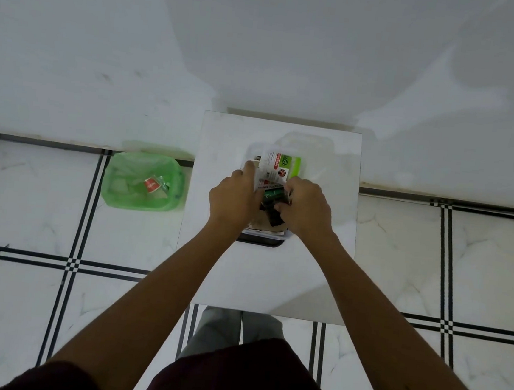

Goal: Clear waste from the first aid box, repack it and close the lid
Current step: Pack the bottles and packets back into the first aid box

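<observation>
While both hands work inside box (263, 233) at table (218, 272) centre: right hand (305, 210) pinched on dark item (275, 198), left hand (233, 197) pressing contents, grasp unclear. White-green packet (280, 165) at box's far end, long axis running away from person. Lid not identifiable. Green bin (143, 181) left of box holds waste.

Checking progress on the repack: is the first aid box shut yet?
Open. The first aid box shows its contents, and both hands are in it; the clear lid lies behind.
</observation>
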{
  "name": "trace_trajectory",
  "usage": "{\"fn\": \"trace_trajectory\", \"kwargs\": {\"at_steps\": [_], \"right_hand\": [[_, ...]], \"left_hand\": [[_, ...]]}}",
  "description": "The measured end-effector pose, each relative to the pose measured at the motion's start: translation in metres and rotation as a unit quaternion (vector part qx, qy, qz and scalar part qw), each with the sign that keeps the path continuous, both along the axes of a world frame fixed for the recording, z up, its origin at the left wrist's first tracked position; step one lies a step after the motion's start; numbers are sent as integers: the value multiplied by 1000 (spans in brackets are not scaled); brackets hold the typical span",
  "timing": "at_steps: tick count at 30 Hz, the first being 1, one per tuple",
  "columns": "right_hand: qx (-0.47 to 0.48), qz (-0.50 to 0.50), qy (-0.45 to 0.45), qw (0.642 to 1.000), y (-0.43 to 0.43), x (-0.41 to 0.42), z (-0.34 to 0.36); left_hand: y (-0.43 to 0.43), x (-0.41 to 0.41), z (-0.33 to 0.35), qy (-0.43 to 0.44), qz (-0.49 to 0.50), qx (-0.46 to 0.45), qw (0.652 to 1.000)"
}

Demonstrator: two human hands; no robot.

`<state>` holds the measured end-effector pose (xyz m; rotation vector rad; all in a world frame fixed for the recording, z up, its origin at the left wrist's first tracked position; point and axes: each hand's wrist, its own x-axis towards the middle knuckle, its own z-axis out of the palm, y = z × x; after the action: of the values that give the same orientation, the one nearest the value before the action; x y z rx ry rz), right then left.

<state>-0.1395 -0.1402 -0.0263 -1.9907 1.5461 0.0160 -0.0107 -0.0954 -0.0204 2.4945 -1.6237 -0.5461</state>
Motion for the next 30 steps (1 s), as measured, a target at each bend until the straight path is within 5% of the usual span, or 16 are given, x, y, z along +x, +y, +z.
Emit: {"fn": "trace_trajectory", "kwargs": {"at_steps": [7,14,19,30], "right_hand": [[-213,50,19,976,-6,7,0],[-127,169,21,977,-26,18,11],[-138,207,53,967,-27,25,7],[-83,140,-51,985,-43,41,11]], "left_hand": [[6,12,-6,54,4,-43,998],[11,24,-16,221,36,-114,968],[15,22,-17,224,31,-160,961],[32,16,-25,197,35,-156,967]]}}
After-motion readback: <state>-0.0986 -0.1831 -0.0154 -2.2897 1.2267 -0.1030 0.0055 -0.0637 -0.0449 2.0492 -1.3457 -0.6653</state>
